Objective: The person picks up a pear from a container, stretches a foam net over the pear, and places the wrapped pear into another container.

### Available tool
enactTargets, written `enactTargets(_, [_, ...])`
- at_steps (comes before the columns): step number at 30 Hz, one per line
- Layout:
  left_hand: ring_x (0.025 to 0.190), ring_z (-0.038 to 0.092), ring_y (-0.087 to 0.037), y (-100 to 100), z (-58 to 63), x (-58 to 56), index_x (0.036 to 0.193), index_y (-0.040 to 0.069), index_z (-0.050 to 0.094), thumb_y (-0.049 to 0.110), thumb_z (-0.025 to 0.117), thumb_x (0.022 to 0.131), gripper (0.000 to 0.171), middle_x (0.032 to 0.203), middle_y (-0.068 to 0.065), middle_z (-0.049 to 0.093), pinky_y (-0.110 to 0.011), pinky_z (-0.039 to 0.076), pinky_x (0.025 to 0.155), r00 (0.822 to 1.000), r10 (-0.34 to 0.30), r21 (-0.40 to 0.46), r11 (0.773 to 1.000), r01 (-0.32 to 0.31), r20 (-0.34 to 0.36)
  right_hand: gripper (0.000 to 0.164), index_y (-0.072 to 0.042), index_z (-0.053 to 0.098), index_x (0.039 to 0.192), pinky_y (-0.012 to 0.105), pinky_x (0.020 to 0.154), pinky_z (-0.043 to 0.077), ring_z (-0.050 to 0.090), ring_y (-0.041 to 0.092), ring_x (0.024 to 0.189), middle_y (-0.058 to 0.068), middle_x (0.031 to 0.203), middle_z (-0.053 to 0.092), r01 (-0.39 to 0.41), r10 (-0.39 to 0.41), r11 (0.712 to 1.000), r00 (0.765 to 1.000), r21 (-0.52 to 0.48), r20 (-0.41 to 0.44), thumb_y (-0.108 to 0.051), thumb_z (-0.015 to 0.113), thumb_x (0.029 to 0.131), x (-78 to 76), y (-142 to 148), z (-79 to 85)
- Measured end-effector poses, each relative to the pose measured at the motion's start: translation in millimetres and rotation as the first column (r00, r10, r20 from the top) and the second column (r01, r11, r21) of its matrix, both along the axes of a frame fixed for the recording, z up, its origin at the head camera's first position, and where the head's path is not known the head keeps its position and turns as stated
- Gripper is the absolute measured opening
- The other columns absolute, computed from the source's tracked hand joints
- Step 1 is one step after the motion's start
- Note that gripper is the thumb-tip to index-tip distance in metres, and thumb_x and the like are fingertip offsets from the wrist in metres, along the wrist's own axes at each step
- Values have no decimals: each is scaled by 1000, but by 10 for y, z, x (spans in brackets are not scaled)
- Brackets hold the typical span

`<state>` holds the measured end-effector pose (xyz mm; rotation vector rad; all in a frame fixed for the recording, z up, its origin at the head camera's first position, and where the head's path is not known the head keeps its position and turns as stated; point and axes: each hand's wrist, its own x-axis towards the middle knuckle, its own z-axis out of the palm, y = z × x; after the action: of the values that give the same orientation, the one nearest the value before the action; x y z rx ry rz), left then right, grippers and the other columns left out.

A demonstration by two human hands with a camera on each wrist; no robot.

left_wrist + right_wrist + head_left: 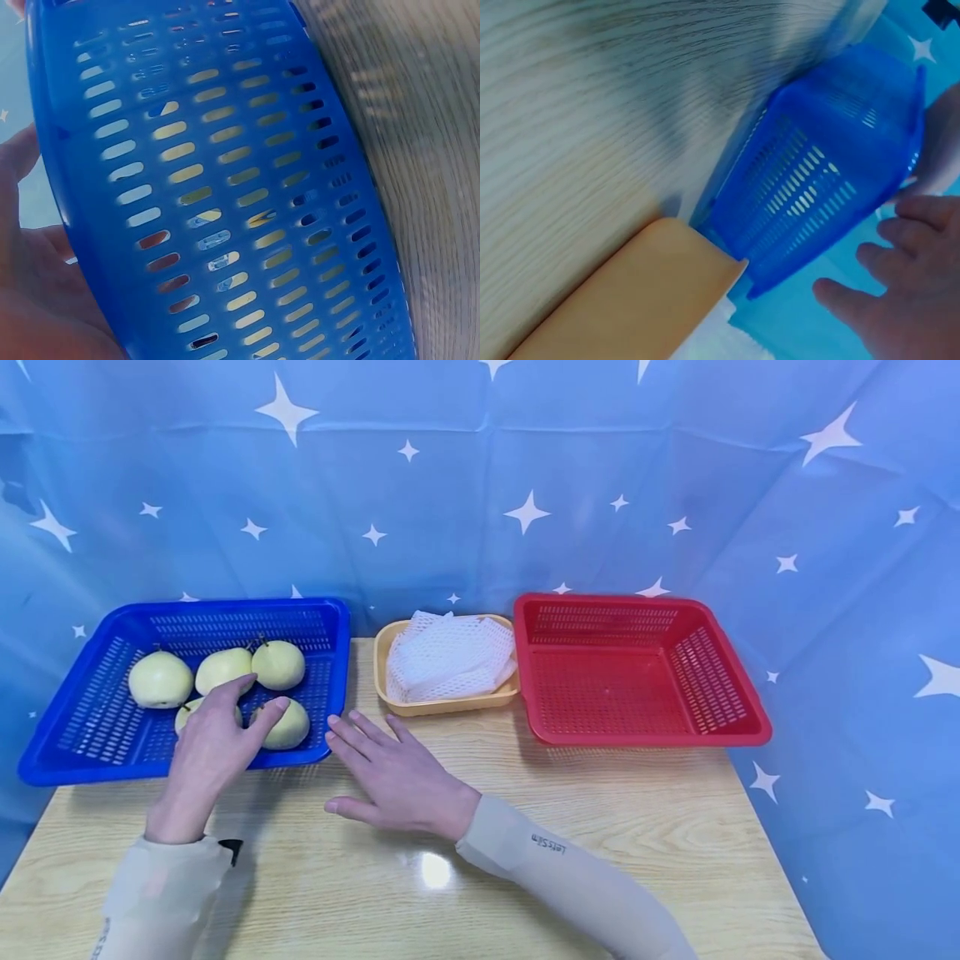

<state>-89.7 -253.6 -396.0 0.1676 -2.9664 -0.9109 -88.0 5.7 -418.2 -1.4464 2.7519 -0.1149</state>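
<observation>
Head view: five pale fruits [160, 682] inside a blue basket [97, 775]; left hand [212, 739] above the front two, thumb and fingers parted, contact unclear; right hand [405, 778] empty, fingers extended, beside the basket.
Left wrist: fruits behind basket slots, hand beyond rim.
Right wrist: fingers spread near basket.

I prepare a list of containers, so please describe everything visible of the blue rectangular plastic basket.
The blue rectangular plastic basket has a smooth rim, sloping walls with rows of slots, and a perforated floor. It stands upright on the left end of the wood-grained table, holding five pale green round fruits. The left hand extends over its near rim; the right hand is beside its near right corner. Hand contact is unclear.
</observation>
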Motion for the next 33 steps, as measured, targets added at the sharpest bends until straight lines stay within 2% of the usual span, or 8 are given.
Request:
enactTargets(6, [134, 41, -59, -6, -25, -27, 154, -6, 40, 65, 53, 100, 90, 151, -35, 43, -76, 37, 99, 999, -38, -24, 999, 39, 34, 87, -12, 16, 167, 53, 126, 13, 3, 20, 158, 5, 173, 8, -10, 10, 999, 1000, 39, -5, -71, 24, 103, -7, -43, -38])
enactTargets(10, [127, 47, -60, -29, -46, -53, 152, -8, 41, 67, 55, 98, 94, 147, -37, 46, -74, 42, 94, 994, -71, -36, 997, 74, 88, 87, -12, 15, 167, 54, 126, 16, 5, 20, 159, 5, 173, 8, -13, 14, 999, 1000, 53, -14, -71, 23, 103, -12, -56, -39])
enactTargets(15, [119, 53, -60, -51, -62, -98, 149, -11, 42, 68, 58, 96, 96, 140, -39, 51, -71, 45, 89, 979, -112, -70, 990, 125, 171, 88, -11, 14, 167, 53, 126, 16, 6, 20, 159, 5, 173, 8, -14, 15, 998, 1000, 63, -16, -71, 24, 103, -10, -60, -37])
enactTargets(20, [121, 50, -61, -49, -48, -141, 148, -13, 41, 71, 61, 92, 103, 142, -40, 48, -73, 44, 92, 967, -132, -86, 984, 153, 218, 87, -12, 15, 167, 53, 126, 18, 3, 20, 158, 4, 173, 8, -8, 9, 998, 1000, 66, -17, -71, 25, 103, -3, -59, -38])
enactTargets(23, [122, 48, -63, -53, -41, -179, 149, -15, 37, 71, 62, 92, 106, 142, -42, 47, -73, 43, 94, 954, -154, -77, 981, 180, 258, 87, -11, 17, 166, 54, 125, 19, 5, 20, 158, 5, 173, 10, -11, 13, 998, 1000, 60, -26, -71, 26, 103, -3, -51, -38])
enactTargets(28, [123, 46, -65, -50, -44, -269, 149, -14, 35, 62, 67, 93, 100, 141, -44, 46, -73, 42, 95, 928, -184, -67, 974, 217, 323, 86, -12, 18, 166, 53, 125, 20, 9, 21, 158, 5, 173, 12, -14, 15, 999, 1000, 43, -19, -70, 29, 104, -4, -37, -43])
enactTargets(33, [122, 47, -64, -65, -60, -322, 148, -13, 36, 47, 73, 93, 89, 139, -43, 47, -73, 41, 97, 926, -176, -75, 974, 212, 334, 85, -12, 18, 166, 52, 125, 21, 9, 20, 158, 4, 173, 12, -8, 8, 999, 1000, 39, -2, -69, 28, 104, 1, -41, -43])
